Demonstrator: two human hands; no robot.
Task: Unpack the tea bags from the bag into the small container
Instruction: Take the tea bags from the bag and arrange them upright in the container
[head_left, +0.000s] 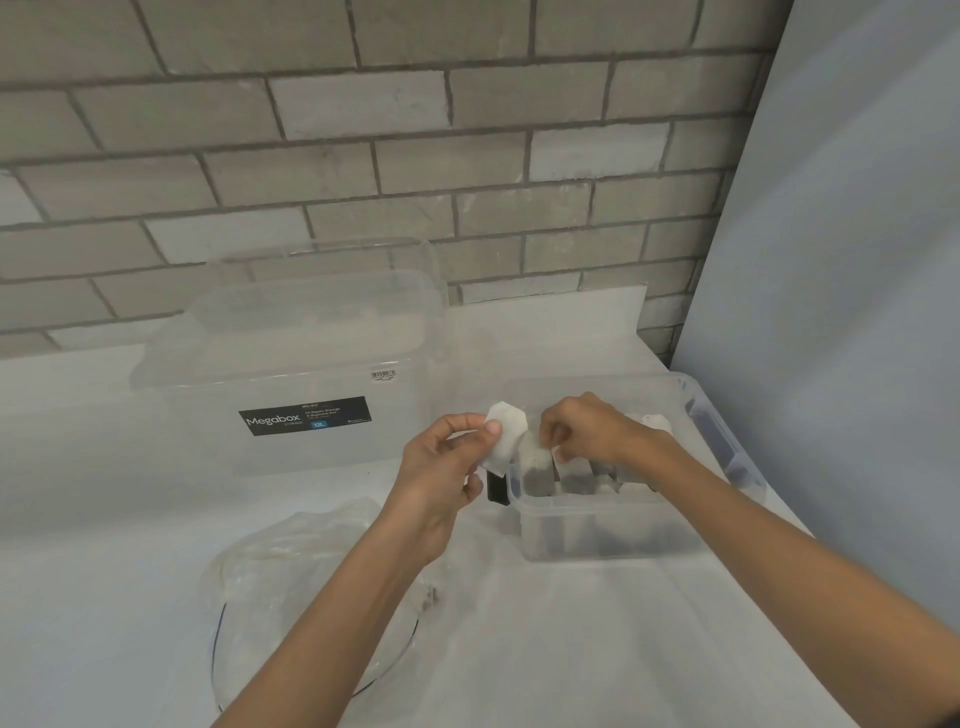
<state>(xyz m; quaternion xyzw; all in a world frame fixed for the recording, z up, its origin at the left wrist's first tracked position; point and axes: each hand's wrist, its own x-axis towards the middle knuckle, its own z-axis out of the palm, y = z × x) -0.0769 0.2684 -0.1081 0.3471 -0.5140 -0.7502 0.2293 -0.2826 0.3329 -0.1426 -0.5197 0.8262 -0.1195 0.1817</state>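
Beside small container (613, 540), left hand (441, 467) pinching tea bag (506, 431), partly hidden

tea bag (508, 431): white, pinched in left hand (441, 467), just left of container | tea bags (576, 480): upright row inside small container (597, 545), clear, open-topped | bag (291, 561): clear, crumpled, lying front-left

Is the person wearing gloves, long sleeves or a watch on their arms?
No gloves: the left hand and right hand are bare, with no rings showing. The left forearm and right forearm are bare too, with no sleeves, watch or bracelet in view.
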